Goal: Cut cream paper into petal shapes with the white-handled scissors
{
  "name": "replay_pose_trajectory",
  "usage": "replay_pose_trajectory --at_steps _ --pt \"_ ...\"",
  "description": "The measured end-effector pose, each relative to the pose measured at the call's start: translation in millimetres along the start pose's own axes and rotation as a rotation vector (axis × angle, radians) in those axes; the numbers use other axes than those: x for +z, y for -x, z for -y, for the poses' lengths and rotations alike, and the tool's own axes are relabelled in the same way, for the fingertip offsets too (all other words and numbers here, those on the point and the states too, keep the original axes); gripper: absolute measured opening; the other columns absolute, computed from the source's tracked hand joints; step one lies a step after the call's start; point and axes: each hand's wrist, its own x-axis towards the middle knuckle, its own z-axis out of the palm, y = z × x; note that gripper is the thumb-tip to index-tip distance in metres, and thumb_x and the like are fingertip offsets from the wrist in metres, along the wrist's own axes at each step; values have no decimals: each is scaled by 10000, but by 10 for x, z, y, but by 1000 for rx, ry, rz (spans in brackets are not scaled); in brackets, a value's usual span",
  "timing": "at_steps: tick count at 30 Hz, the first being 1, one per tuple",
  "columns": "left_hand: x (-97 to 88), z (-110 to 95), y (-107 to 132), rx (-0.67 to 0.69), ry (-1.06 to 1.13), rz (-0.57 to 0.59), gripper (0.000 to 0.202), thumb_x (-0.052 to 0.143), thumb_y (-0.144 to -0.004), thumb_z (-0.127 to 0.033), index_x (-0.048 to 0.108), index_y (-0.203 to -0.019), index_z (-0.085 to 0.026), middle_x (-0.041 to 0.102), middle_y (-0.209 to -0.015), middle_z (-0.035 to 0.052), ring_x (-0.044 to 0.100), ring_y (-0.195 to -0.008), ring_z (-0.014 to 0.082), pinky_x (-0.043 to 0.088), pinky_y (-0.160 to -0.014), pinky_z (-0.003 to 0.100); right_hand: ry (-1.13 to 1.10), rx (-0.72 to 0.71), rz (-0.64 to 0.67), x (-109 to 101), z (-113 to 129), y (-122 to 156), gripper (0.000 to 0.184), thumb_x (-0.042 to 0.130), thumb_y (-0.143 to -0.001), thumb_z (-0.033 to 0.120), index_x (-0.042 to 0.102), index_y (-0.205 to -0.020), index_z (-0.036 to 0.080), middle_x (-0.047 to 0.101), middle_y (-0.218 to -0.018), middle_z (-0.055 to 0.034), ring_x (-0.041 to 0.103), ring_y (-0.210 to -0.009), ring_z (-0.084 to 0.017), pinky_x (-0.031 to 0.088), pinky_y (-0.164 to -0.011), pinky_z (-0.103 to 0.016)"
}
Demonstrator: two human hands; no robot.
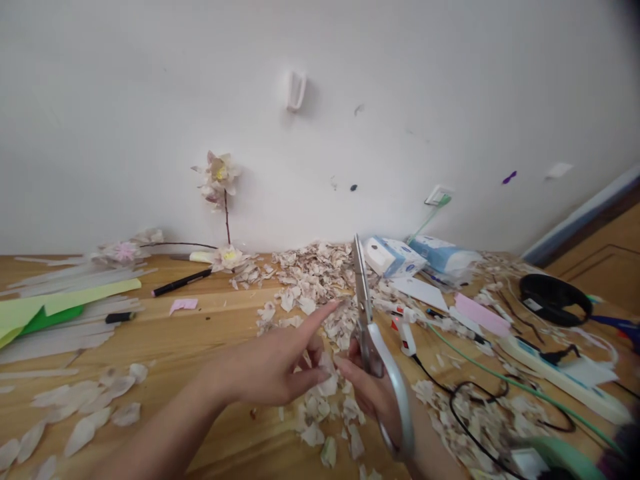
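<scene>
My right hand point(373, 393) is wrapped round a pair of scissors point(367, 320) with silver-grey handles. The blades point up, looking closed together. My left hand point(285, 360) has its index finger stretched out towards the scissors, while the thumb and other fingers bend in at a pale petal point(327, 377). That petal lies between the two thumb tips, and fingers partly cover it. Beneath and beyond both hands spreads a heap of dry whitish petals point(320, 267). More loose petals point(90, 413) are scattered on the wooden table at the left.
A flower on a brown stem point(220, 170) leans on the wall. At the right are a glue gun point(406, 333) with a black cord, tissue packs point(393, 257), a power strip point(565, 380) and black tape point(555, 300). Green paper point(65, 303) and a black pen point(183, 283) lie left.
</scene>
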Motion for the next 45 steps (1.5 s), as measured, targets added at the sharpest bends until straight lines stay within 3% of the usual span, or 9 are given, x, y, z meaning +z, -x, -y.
replay_pose_trajectory --at_steps 8,11,14,18,20,23,29,35,45 --pt "17 84 -3 38 3 2 852 600 -756 -225 82 -1424 -331 617 -979 31 580 -843 185 461 -778 336 64 26 24 120 95 -75 299 723 -511 325 475 -629 207 533 -525 52 504 -474 -131 403 -476 -254" --pt "25 90 -75 33 59 -284 683 619 -743 -244 303 -1346 -289 565 -1077 51 540 -964 193 429 -844 337 59 -113 -216 132 51 -93 270 705 -563 326 485 -661 205 553 -559 44 519 -491 -132 425 -486 -261" --pt "139 87 -186 -116 174 -631 263 535 -800 -306 509 -1039 -198 526 -746 -9 507 -672 132 415 -612 253 -22 -234 -475 153 36 -153 260 690 -599 336 487 -695 205 559 -600 43 538 -526 -132 451 -532 -278" --pt "464 59 -309 -253 365 -364 272 528 -774 -430 539 -709 -166 439 -546 -42 393 -509 100 323 -483 229 -107 -299 -631 188 76 -228 260 677 -616 333 483 -728 202 570 -650 33 542 -558 -128 453 -569 -289" --pt "606 34 -347 -287 544 -288 312 535 -741 -465 553 -818 -163 471 -602 -28 432 -539 118 353 -455 223 -126 -305 -640 220 91 -232 255 672 -620 333 481 -727 202 580 -662 25 548 -566 -130 452 -572 -292" --pt "680 1 -375 -284 739 -432 335 572 -688 -486 526 -795 -172 486 -668 -15 479 -598 136 416 -427 222 -130 -254 -611 282 81 -194 253 671 -628 338 498 -743 194 599 -690 9 582 -607 -147 465 -598 -306" --pt "532 10 -364 -283 774 -640 310 611 -681 -461 539 -661 -161 501 -591 -39 474 -483 84 444 -436 206 -138 -175 -562 348 13 -87 268 680 -642 374 510 -753 200 622 -687 3 596 -609 -169 452 -543 -290" --pt "484 7 -331 -176 754 -755 219 655 -705 -372 629 -760 -162 566 -694 -8 539 -663 125 508 -523 219 -77 -148 -492 345 -65 -9 274 678 -659 383 492 -764 210 606 -684 -1 561 -567 -158 361 -423 -248" --pt "395 -38 -294 -239 921 -775 296 771 -589 -303 658 -812 -146 652 -663 -6 593 -646 116 527 -597 239 -131 -105 -461 371 -45 22 293 678 -680 392 459 -788 230 643 -741 -2 563 -532 -143 336 -381 -239"
